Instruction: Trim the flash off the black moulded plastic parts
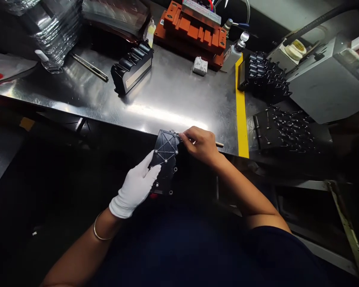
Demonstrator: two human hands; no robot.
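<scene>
Nearest, the left hand (135, 188), in a white fabric glove with a thin metal bangle (99, 235) on the wrist, closes around the lower left side of a black plastic cover (165, 156), thumb laid across its face. The cover is flat and roughly rectangular, moulded with raised ribs in a crossing pattern and dotted with small pale screw points; it is held in the air just in front of the near edge of the steel table (167, 99), tilted toward the camera. The bare right hand (201, 144) pinches the cover's upper right corner with its fingertips, and a thin wooden stick (219, 144) pokes out to the right from under the fingers; how it is held cannot be told.

Past the hands the table top is brushed, glossy metal with fine scratches and a bright streak of reflected light. A yellow tape strip (241, 111) runs from near to far along its right side. Right of the strip lie two dark trays of black spiky moulded parts (283, 127), the farther one (261, 75) beside a grey metal machine housing (323, 85).

Mid-table on the left stands a black ribbed block with a pale side panel (132, 67), well apart from the hands. Farther off are a small white crumpled wad (200, 65), a slim metal tool (89, 67), a stack of clear plastic trays (55, 30) at far left, and an orange stepped fixture (193, 30) at the back with a small bottle (235, 50) beside it.
</scene>
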